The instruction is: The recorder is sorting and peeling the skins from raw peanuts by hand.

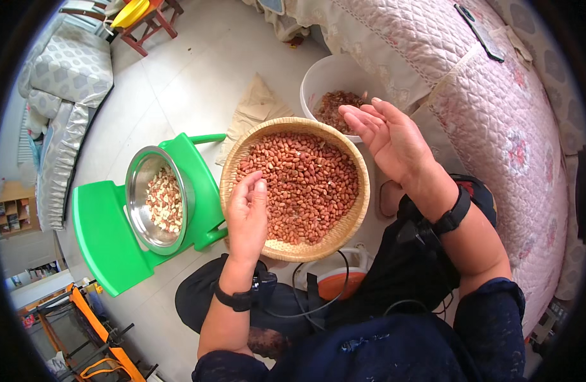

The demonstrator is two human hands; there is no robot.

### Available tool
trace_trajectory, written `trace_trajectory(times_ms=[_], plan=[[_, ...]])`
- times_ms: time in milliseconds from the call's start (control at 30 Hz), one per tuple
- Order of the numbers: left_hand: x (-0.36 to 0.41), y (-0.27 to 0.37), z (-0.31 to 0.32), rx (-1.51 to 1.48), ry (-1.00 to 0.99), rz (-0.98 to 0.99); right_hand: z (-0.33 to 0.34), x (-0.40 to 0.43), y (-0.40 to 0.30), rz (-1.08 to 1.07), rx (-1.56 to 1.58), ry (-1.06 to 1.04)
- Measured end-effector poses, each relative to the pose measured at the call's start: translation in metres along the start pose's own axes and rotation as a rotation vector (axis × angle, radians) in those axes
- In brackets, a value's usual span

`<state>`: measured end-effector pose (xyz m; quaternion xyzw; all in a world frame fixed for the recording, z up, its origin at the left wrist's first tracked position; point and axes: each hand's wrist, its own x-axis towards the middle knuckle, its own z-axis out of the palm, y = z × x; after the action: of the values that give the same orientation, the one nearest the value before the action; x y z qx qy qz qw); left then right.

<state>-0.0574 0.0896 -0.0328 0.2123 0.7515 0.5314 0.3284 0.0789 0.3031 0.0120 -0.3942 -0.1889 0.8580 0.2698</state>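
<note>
A round woven basket full of red-skinned peanuts sits before me. My left hand is over its left side, thumb up and fingers partly curled; I cannot tell whether anything is inside them. Beyond the basket's right rim, my right hand is raised with the palm turned up and nothing seen in it. Its fingertips are over a white plastic bucket, which has brown peanut skins at the bottom. A small pale bit, too blurred to name, shows by those fingertips.
To the left, a steel bowl with pale, partly skinned peanuts stands on a green plastic chair. Brown paper lies on the floor behind the basket. A quilted bed cover with a phone is at right. A cable crosses my lap.
</note>
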Motion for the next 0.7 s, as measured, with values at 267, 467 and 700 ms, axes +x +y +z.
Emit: trace_trajectory(times_ms=[267,467,700], plan=[[0.012,-0.044,0.024,0.645,-0.047,0.369,-0.003,-0.020,0.027,0.075,-0.289,-0.145],[0.030,-0.043,0.037,0.520,-0.121,0.241,-0.004,-0.018,0.022,0.049,-0.337,-0.166],[0.040,-0.050,0.050,0.620,-0.098,0.391,-0.005,-0.020,0.019,0.054,-0.346,-0.164]])
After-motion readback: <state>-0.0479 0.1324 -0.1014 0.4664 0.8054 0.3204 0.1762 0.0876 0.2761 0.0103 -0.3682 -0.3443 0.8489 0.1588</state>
